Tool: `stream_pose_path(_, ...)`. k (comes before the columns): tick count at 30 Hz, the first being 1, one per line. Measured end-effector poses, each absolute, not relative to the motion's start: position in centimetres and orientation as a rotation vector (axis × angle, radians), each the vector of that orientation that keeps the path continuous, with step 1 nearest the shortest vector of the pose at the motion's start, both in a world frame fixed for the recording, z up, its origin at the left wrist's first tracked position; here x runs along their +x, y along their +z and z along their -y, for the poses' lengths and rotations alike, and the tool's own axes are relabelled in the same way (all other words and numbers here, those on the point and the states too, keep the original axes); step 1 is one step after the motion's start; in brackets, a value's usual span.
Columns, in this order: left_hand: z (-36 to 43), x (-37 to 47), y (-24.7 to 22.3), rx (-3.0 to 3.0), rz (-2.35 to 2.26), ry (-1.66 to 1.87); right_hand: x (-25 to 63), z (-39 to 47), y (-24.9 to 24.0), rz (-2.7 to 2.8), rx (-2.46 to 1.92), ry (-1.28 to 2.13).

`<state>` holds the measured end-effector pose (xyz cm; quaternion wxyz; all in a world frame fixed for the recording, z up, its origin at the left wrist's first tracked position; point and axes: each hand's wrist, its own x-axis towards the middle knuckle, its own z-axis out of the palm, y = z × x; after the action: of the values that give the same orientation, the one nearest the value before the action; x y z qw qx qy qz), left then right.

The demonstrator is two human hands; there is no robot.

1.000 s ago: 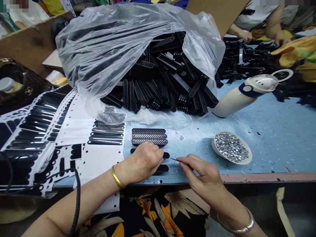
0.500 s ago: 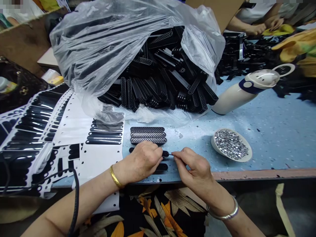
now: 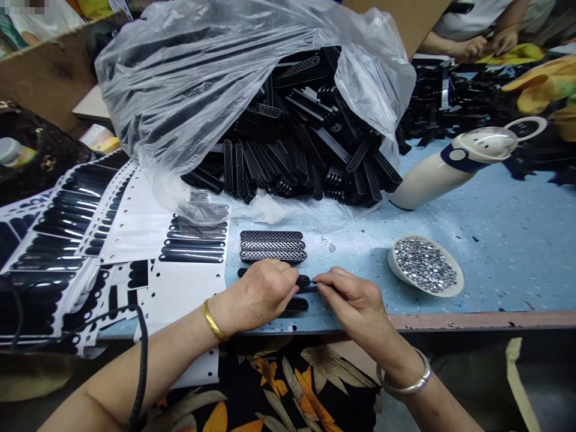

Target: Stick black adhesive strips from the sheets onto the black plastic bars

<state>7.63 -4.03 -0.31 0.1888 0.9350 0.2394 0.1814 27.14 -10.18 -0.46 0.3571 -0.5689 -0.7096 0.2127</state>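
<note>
My left hand [image 3: 272, 287] is closed, pressing a long black plastic piece [image 3: 304, 281] with rounded ends onto the blue table; the hand covers its middle. From the right, my right hand [image 3: 348, 294] pinches a thin dark pointed tool [image 3: 314, 282], its tip at the right end of that piece. Most of the tool is hidden in the fingers. Another black piece [image 3: 297, 305] lies just nearer to me, partly under my left hand. Beyond the hands, several lattice-patterned black pieces [image 3: 273, 246] lie side by side.
A bowl [image 3: 392, 264] of small shiny silver bits stands at right, with a white bottle [image 3: 432, 180] behind it. A clear plastic bag [image 3: 180, 90] spills black pieces at the back. Sheets of black stickers [image 3: 191, 249] lie left. A co-worker's hands [image 3: 490, 47] are at far right.
The tip of the thin tool has come slightly further left onto the end of the black piece. The whole view has shifted a little; my left hand keeps its hold.
</note>
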Motion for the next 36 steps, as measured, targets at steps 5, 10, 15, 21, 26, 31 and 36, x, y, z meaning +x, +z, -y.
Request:
stream_pose_path(5, 3.7, 7.8, -0.7, 2.512, -0.701, 0.483, 27.0, 10.1, -0.3, 1.738, -1.472, 0.681)
stream_pose_path(10, 3.5, 8.0, -0.8, 2.5, -0.756, 0.43, 27.6, 10.7, -0.4, 1.663, -1.512, 0.744)
stream_pose_path(15, 3.5, 8.0, -0.8, 2.498, -0.729, 0.42, 30.0, 10.6, -2.6, 1.722, -1.638, 0.343)
stream_pose_path(21, 3.6, 7.9, -0.7, 2.466, -0.72, 0.465, 31.0, 9.8, -2.7, 1.919, -1.686, -0.197)
stream_pose_path(26, 3.6, 7.8, -1.0, 2.48, -0.73, 0.473, 27.7, 9.8, -0.1, 1.852, -1.552, 0.183)
stream_pose_path(31, 3.6, 8.2, -1.4, 2.529, -0.742, 0.452, 25.9, 9.0, -0.7, 1.712, -1.548, 0.577)
stream_pose_path(36, 3.5, 7.1, 0.0, 2.55, -0.665, 0.503, 26.1, 8.3, -1.9, 1.516, -1.632, 0.86)
